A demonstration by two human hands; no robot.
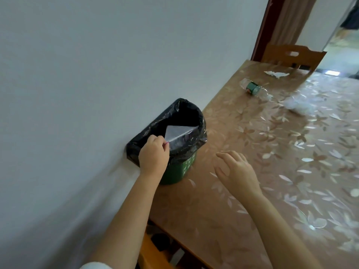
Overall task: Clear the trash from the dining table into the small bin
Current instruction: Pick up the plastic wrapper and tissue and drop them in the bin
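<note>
— What has the left hand [154, 152] got?
— Its fingertips pinch a corner of a white sheet [179, 133], which hangs just beyond the hand in the mouth of the small bin [180, 169] with the black liner [171, 115].
— And the right hand [236, 169]?
— Fingers spread and loose, holding nothing, over the table [252, 133] just right of the bin.
— More trash?
— A plastic bottle [254, 89], crumpled clear plastic [299, 105] and a tissue [275, 74] lie well beyond the right hand.
</note>
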